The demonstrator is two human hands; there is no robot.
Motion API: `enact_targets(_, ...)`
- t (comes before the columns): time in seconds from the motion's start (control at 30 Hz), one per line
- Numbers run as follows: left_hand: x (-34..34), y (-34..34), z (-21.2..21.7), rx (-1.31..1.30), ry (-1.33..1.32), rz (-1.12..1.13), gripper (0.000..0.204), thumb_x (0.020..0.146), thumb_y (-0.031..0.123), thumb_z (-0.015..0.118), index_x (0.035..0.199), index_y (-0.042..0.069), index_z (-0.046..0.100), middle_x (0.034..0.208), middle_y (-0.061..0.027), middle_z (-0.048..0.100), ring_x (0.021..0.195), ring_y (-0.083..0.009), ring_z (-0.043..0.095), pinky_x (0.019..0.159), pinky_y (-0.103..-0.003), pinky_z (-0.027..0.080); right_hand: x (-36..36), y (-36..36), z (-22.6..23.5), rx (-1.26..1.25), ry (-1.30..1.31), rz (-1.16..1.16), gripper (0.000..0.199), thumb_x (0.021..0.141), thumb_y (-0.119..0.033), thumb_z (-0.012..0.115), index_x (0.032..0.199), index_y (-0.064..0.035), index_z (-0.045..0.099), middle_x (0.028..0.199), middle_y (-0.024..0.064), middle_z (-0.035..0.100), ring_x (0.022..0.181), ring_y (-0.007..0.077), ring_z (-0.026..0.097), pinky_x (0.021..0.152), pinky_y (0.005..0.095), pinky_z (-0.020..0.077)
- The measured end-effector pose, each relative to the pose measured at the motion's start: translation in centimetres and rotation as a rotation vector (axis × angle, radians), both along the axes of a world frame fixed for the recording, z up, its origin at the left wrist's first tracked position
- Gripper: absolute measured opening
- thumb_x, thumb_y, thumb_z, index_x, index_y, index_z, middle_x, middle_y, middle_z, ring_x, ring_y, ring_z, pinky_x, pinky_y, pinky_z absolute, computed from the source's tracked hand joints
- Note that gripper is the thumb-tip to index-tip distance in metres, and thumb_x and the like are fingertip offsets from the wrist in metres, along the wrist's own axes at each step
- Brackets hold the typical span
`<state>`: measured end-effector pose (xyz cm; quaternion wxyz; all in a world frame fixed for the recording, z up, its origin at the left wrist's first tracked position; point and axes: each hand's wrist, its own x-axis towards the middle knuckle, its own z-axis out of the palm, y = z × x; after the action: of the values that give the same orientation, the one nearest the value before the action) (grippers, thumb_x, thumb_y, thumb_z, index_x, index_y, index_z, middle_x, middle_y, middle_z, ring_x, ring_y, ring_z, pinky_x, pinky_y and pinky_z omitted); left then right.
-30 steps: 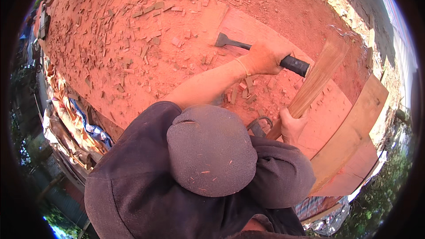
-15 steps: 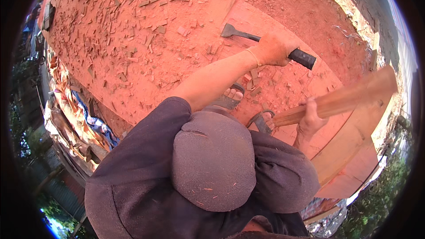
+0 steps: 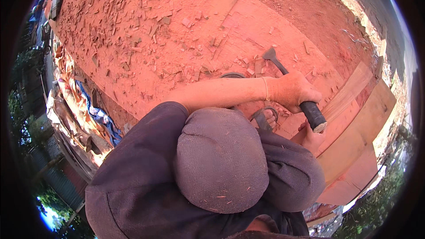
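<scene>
Half of rt hand (image 3: 313, 138) hidden.

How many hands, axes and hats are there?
Hands: 2, the left hand and the right hand
Axes: 1, the axe, gripped by the left hand
Hats: 1, the grey cap
Total: 4

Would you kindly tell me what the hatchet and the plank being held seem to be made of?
Hatchet: head looks like dark, dull metal; the black grip end looks like rubber or plastic. Plank: bare, unfinished wood, pale with straight grain, dusted reddish.
</scene>
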<state>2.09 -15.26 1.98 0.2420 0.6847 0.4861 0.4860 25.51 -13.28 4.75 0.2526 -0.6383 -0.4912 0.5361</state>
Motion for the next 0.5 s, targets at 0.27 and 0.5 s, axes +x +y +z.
enact_targets(0.27, -6.5, -4.9, -1.6, -0.209, 0.408, 0.525, 0.024, 0.07, 0.018, 0.077, 0.086, 0.014, 0.06, 0.073, -0.007, 0.064, 0.072, -0.0326, 0.069, 0.059, -0.046, 0.053, 2.0, 3.6, 2.4, 0.018, -0.015, 0.008, 0.031, 0.086, -0.011, 0.07, 0.109, 0.0028, 0.054, 0.078, 0.0114, 0.06, 0.063, 0.0209, 0.062, 0.058, 0.0344, 0.053)
enact_targets(0.5, -6.3, 0.9, 0.5, 0.01, -0.1, 0.505, 0.021, 0.069, 0.009, 0.079, 0.083, 0.009, 0.064, 0.07, -0.0086, 0.063, 0.067, -0.0307, 0.067, 0.059, -0.038, 0.052, 0.8, 2.6, 2.8, -0.138, 0.039, -0.024, 0.029, 0.086, -0.017, 0.069, 0.103, 0.0029, 0.056, 0.08, 0.0108, 0.06, 0.068, 0.0202, 0.061, 0.06, 0.0338, 0.0531)
